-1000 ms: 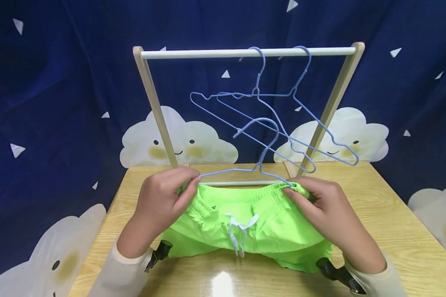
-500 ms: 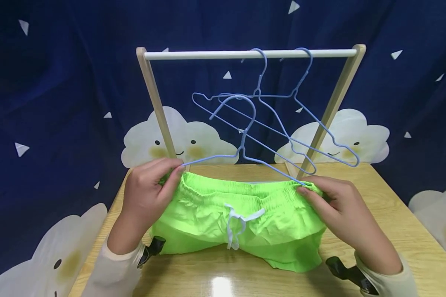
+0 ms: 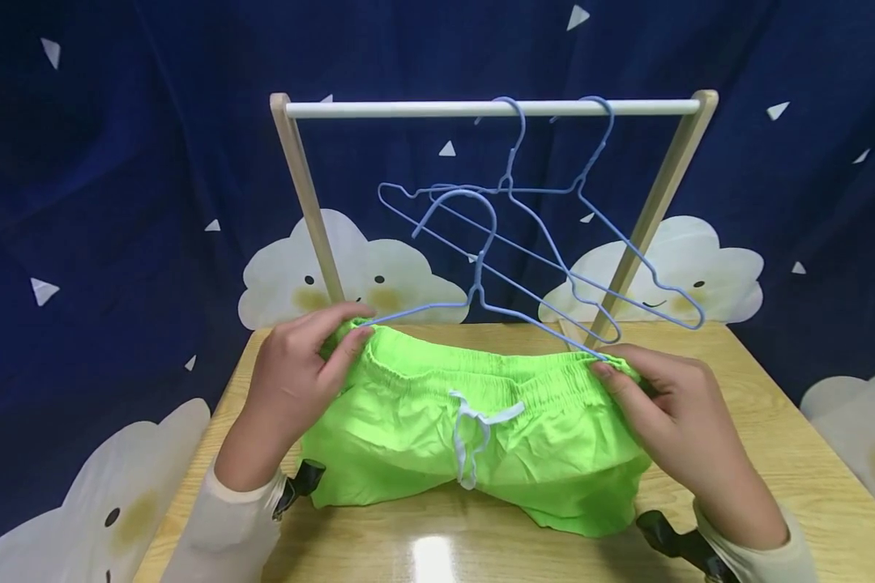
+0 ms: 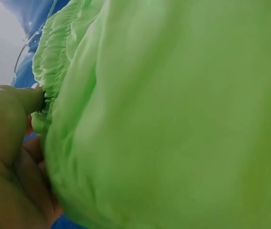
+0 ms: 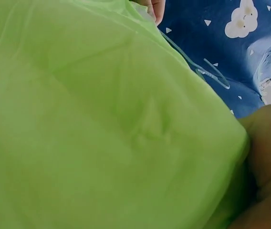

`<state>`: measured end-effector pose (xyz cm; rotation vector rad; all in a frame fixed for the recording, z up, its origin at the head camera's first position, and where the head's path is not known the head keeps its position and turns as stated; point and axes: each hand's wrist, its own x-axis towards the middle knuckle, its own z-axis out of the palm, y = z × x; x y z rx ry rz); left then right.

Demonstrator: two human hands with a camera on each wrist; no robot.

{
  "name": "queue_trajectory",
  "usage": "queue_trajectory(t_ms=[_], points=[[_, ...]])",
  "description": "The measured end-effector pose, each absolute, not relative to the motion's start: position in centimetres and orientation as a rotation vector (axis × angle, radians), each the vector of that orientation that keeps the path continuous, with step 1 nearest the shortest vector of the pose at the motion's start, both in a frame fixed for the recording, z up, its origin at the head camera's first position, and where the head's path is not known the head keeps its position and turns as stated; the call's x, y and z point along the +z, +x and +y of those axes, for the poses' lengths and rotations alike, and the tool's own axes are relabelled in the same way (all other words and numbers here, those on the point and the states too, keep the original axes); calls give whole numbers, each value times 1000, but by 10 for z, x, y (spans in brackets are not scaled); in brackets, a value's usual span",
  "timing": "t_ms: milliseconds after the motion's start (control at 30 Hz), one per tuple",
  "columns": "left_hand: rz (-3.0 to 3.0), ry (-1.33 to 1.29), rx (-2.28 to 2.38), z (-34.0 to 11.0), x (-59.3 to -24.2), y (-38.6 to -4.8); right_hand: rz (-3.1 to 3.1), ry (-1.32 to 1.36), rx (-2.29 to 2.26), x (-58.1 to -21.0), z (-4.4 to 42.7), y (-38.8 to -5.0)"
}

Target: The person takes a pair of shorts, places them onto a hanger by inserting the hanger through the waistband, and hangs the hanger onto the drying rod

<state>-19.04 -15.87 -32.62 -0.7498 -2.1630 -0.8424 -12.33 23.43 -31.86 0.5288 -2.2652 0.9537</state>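
Bright green shorts with a white drawstring hang between my two hands in the head view, waistband up. A blue wire hanger stands in the waist opening, its hook pointing up; its lower part is hidden by the cloth. My left hand pinches the left end of the waistband at the hanger's left arm. At the other end, my right hand pinches waistband and hanger arm between thumb and fingers. Green cloth fills most of the left wrist view, and the shorts likewise cover much of the right one.
Behind the shorts stands a rack with a white rail and wooden posts. Two more blue hangers hang from the rail. The wooden table lies below, and a dark blue cloud-patterned curtain closes off the back.
My hands have moved apart, stretching the waistband wider. The held hanger has shifted left and up. In the last half second, the left waistband corner has come up over the hanger's left end.
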Motion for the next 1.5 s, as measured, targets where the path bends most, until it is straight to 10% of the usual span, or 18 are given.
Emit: queue_trajectory(t_ms=[900,1500], points=[[-2045,-726,-925,-153,-318,-186,-2136,219,814,-233,174,-171],[-2072,-730,-945,-152,-317,-184,-2149,304,843,-280,134,-228]])
